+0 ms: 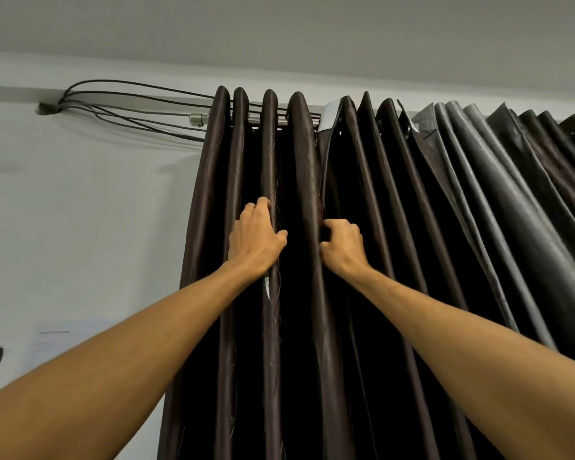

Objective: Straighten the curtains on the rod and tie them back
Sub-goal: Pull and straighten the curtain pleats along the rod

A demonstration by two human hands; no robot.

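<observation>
hanging from a silver rod (283,121) at 12 o'clock, dark brown curtains (269,154) in deep upright folds, filling the view from the centre out to 3 o'clock and down to 6 o'clock. toward 2 o'clock, folds looser, slanted, catching grey light. near the middle of the view, holding one rounded fold with the left hand (254,235): grip curled round the cloth, fingers wrapped over the fold's 3 o'clock side, thumb laid across its front. just at 3 o'clock of that hand, one fold apart from it, clutching the edge of the next fold with the right hand (344,245): grip pinched tight on the cloth, knuckles bent, fingertips buried in the crease. both forearms bare, stretched up from 7 and 5 o'clock. high on that same edge, beside the rod, a small white patch (331,114). at 10 o'clock, a bundle of black cables (130,94) fanning from a hole in the pale wall (80,210) toward the rod's end and behind the curtains. at 8 o'clock, a faint paper sheet (52,340) on the wall. above everything, grey ceiling (279,28).
</observation>
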